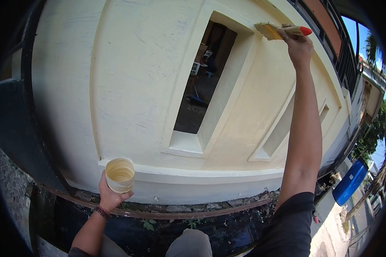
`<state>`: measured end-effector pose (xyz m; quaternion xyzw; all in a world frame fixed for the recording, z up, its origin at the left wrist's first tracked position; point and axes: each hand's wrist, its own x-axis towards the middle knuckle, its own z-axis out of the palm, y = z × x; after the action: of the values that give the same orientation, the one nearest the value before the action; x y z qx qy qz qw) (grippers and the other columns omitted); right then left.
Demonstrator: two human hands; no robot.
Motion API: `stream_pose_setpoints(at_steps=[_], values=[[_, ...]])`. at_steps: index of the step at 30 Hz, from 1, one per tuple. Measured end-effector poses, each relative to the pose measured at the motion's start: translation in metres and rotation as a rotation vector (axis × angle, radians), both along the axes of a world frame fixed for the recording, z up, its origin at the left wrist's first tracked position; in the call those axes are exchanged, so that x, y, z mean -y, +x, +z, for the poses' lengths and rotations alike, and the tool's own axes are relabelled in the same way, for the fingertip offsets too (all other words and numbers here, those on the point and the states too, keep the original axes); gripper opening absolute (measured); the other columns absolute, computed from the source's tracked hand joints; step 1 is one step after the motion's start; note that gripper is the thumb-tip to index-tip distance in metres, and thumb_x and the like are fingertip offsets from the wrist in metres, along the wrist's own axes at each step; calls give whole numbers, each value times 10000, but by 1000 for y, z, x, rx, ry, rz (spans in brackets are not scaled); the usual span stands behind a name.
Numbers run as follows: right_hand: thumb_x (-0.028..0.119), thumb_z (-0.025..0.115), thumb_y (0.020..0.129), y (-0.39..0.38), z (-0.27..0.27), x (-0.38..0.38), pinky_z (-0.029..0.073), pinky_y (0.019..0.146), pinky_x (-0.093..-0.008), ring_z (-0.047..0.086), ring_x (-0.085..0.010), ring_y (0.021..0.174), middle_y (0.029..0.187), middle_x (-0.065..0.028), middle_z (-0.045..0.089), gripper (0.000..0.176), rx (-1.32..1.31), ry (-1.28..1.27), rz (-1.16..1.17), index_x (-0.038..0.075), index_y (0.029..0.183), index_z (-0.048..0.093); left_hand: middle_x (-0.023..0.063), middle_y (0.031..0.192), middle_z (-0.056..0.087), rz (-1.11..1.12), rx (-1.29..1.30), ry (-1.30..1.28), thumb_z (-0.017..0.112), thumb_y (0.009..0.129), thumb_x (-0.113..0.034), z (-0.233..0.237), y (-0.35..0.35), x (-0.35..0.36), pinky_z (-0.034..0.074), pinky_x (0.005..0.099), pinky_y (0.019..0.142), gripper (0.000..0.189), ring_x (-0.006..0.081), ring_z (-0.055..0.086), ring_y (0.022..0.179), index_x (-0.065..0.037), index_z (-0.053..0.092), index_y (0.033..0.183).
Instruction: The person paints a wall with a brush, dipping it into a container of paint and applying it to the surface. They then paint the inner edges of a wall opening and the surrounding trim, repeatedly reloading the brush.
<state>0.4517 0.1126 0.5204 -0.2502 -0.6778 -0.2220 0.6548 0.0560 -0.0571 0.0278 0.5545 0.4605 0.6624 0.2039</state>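
Paintbrush (269, 31) is up near the top right corner of the window opening (214, 79), bristles at the cream wall (137, 77), its handle gripped by the fingers of the right hand (296, 47). Lower down, the left hand (110, 195) has its fingers wrapped around an open-topped cup (120, 175), cream inside; how full, I can't tell. A blue barrel (350, 182) stands farther right

cream painted wall (135, 81) is looking matt and kinda scuffed, round off-white plastic-looking cup (122, 188) is showing smooth, paint-smeared insides, flat yellowish brush (270, 32) is sporting rough bristles, cylindrical blue barrel (350, 182) is looking like smooth plastic
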Motion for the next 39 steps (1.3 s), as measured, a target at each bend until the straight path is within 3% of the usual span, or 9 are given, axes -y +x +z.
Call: stream_pose_setpoints(at_steps=[5, 9, 11, 15, 21, 24, 29, 32, 39], values=[[231, 851, 789, 10, -43, 25, 549, 728, -275, 687, -138, 823, 887, -87, 731, 359, -136, 88, 117, -1, 1034, 727, 85, 1129, 636, -23, -10, -28, 935, 508, -76, -5, -3, -4, 509, 354, 946, 859, 198, 630, 1046, -32, 469, 1228], [287, 841, 798, 3, -100, 40, 562, 579, -251, 675, -134, 754, 870, -105, 714, 476, -439, -20, 169, -42, 1096, 668, 88, 1136, 633, -79, 66, -38, 941, 508, -73, -14, -3, -13, 508, 355, 950, 863, 195, 626, 1054, -31, 467, 1229], [305, 833, 806, 5, -132, 46, 540, 539, -237, 672, -129, 733, 927, -96, 703, 501, -467, -201, 122, -26, 1126, 635, 90, 1137, 633, -91, 81, -44, 943, 507, -75, -17, -4, -14, 507, 354, 952, 869, 195, 625, 1056, -30, 466, 1231], [293, 818, 820, -3, -220, 58, 498, 466, -212, 595, -91, 594, 768, -27, 625, 425, -614, -500, 175, -1, 1066, 634, 93, 1146, 631, -96, 33, -45, 952, 500, -83, -12, -2, -9, 503, 351, 963, 875, 197, 622, 1076, -22, 476, 1232], [208, 782, 850, -36, -409, 93, 499, 451, -232, 553, -90, 537, 687, 10, 551, 273, -1095, -1108, 591, 74, 1009, 605, 102, 1177, 623, -109, 19, -45, 958, 509, -105, -5, -1, -5, 495, 354, 982, 893, 201, 614, 1106, -14, 477, 1256], [192, 736, 891, -71, -478, 110, 513, 478, -241, 591, -100, 571, 711, -8, 594, 217, -1135, -1308, 686, 84, 1023, 601, 103, 1190, 622, -83, -6, -97, 954, 517, -108, -5, -5, -3, 494, 353, 983, 898, 203, 615, 1111, -22, 473, 1271], [161, 696, 917, -86, -496, 121, 564, 537, -260, 628, -123, 615, 746, -21, 621, 211, -1024, -1432, 766, 68, 1080, 602, 108, 1201, 632, -69, -17, -66, 952, 523, -115, -7, -14, -2, 494, 353, 987, 905, 210, 619, 1119, -28, 473, 1286], [85, 681, 918, -88, -501, 118, 606, 559, -275, 679, -135, 692, 896, -77, 664, 255, -928, -1329, 846, 20, 1135, 565, 105, 1196, 637, -29, -53, -60, 946, 530, -105, -8, -19, -2, 497, 357, 986, 896, 208, 622, 1120, -29, 475, 1288], [32, 673, 909, -96, -509, 109, 625, 617, -298, 700, -185, 763, 950, -109, 666, 264, -895, -1260, 843, 33, 1139, 542, 95, 1193, 636, 33, -139, -117, 937, 544, -88, -6, -24, 1, 494, 356, 989, 864, 204, 619, 1120, -37, 485, 1279]])
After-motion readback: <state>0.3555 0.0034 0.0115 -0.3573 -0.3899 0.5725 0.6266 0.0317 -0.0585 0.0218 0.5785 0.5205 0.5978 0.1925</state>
